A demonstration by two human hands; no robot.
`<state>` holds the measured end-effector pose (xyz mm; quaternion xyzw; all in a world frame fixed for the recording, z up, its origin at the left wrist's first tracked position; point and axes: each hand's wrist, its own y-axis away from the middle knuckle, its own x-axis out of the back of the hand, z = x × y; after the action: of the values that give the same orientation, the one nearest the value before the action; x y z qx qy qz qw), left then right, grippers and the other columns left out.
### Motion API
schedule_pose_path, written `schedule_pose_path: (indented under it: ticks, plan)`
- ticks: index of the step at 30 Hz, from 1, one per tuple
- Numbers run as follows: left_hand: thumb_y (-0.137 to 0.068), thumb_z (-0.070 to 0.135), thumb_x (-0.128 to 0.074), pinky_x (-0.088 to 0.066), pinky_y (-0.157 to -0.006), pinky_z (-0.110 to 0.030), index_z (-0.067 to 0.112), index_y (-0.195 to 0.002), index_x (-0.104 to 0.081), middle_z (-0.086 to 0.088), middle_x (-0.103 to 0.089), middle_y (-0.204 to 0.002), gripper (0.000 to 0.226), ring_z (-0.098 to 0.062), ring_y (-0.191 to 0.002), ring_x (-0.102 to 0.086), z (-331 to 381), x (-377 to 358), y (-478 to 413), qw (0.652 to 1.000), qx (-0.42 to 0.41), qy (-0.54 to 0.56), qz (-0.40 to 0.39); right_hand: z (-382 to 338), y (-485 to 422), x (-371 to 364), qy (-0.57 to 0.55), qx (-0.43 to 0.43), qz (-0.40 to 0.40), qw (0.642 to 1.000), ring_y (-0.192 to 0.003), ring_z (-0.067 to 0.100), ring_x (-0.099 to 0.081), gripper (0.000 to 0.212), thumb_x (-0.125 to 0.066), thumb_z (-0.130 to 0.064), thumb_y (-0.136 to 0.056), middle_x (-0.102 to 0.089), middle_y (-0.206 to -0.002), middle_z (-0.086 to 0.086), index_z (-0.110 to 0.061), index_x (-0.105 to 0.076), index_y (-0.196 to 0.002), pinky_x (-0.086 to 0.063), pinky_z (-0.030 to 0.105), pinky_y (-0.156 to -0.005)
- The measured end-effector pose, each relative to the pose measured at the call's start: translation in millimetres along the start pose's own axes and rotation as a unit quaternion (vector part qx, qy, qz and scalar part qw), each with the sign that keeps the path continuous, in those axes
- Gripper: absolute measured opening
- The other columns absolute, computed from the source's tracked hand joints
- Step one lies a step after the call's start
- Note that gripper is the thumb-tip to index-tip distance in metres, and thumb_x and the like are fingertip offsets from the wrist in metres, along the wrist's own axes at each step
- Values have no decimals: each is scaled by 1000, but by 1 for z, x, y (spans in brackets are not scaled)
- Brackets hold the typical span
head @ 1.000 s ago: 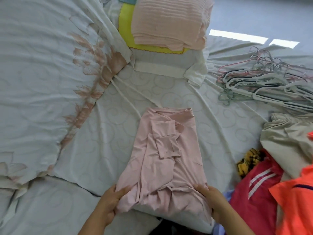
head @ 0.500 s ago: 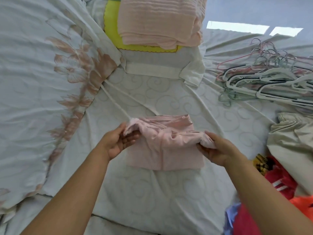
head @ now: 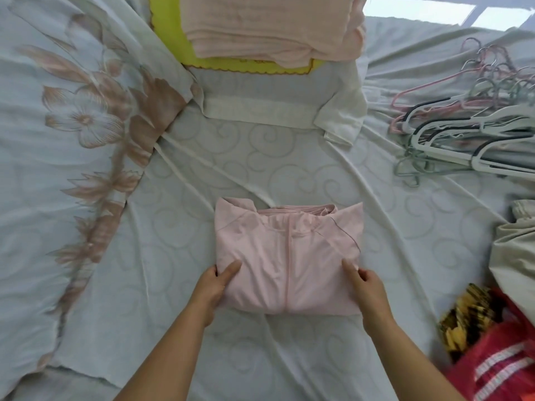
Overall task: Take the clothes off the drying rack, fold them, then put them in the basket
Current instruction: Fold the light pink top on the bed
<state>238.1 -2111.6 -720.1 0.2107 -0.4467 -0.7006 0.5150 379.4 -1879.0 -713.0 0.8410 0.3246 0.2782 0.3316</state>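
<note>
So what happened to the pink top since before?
Both hands folded the long pink top away from the person into a short rectangle; the left hand and right hand came back and now grip its near corners. The folded stack, hangers and clothes pile stayed put.

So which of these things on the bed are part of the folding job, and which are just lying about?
Part of the job: the folded pink top, held at its near corners by the left hand and right hand; the folded stack beyond it; the red garment and beige garment at the right.
Just lying about: the hangers; the floral quilt.
</note>
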Motion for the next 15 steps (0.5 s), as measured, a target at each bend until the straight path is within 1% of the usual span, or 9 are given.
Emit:
schedule_pose_path:
  ticks: [1,3,5,7,8,9,10,12,15]
  plan:
    - [-75,37,-74,-49,-90,-36,8,-119,-57,-7,-66,-112,57,-23,-103,-62,3,1,-1,1000,13,14,-13,-3,0,-1,-1,-9,-11,1000,-65,11,-44,32,-58,-36,-90,-47,-71,-4,-13,-48,-71,-31,24,-55]
    - [-78,31,-73,-52,-76,-29,12,-116,-58,-4,-68,-106,45,-20,-97,-64,12,1,-2,997,32,36,-52,-5,-4,0,-14,-47,-34,998,-77,14,-56,29,-62,-38,-87,-60,-87,-1,-9,-60,-88,-42,26,-60]
    - [-79,26,-72,-54,-65,-23,16,-110,-59,2,-70,-98,35,-15,-89,-65,20,0,0,995,21,47,-83,-5,-8,1,-39,-88,-47,994,-88,20,-61,42,-66,-40,-83,-64,-101,5,-4,-61,-105,-49,31,-73]
    - [-64,35,-80,-54,-65,-22,22,-107,-60,6,-71,-98,50,-12,-89,-67,23,-1,1,992,-2,54,-111,-3,-9,0,-76,-115,-66,988,-98,24,-62,61,-71,-47,-76,-65,-111,7,-3,-60,-117,-50,38,-89]
    - [-55,40,-80,-53,-69,-23,23,-109,-59,7,-70,-102,60,-12,-92,-66,23,0,2,992,-12,50,-114,0,-8,-1,-86,-119,-77,986,-101,24,-62,70,-74,-52,-70,-65,-114,6,-6,-59,-121,-50,39,-92]
    - [-51,42,-79,-52,-73,-24,24,-112,-58,6,-68,-107,67,-11,-95,-65,22,1,2,993,-28,38,-107,3,-7,-2,-101,-114,-88,984,-101,23,-63,73,-75,-55,-67,-66,-114,4,-9,-59,-122,-51,39,-90]
    - [-51,43,-78,-50,-75,-23,23,-115,-57,6,-66,-111,70,-10,-97,-63,21,3,1,994,-55,19,-90,6,-4,-4,-120,-106,-99,982,-100,21,-64,67,-73,-52,-70,-67,-113,3,-11,-59,-121,-54,35,-84]
    - [-53,43,-75,-48,-82,-25,19,-121,-54,2,-63,-115,75,-12,-102,-61,19,9,-1,992,-110,-36,-47,11,6,-10,-153,-97,-120,976,-98,16,-65,44,-65,-40,-84,-68,-112,0,-15,-58,-119,-54,26,-72]
    - [-55,41,-73,-46,-94,-33,16,-122,-54,-2,-63,-116,74,-20,-107,-59,20,17,0,985,-147,-94,-8,19,22,-19,-182,-85,-129,971,-96,13,-65,26,-59,-31,-89,-68,-107,-3,-20,-60,-112,-53,23,-71]
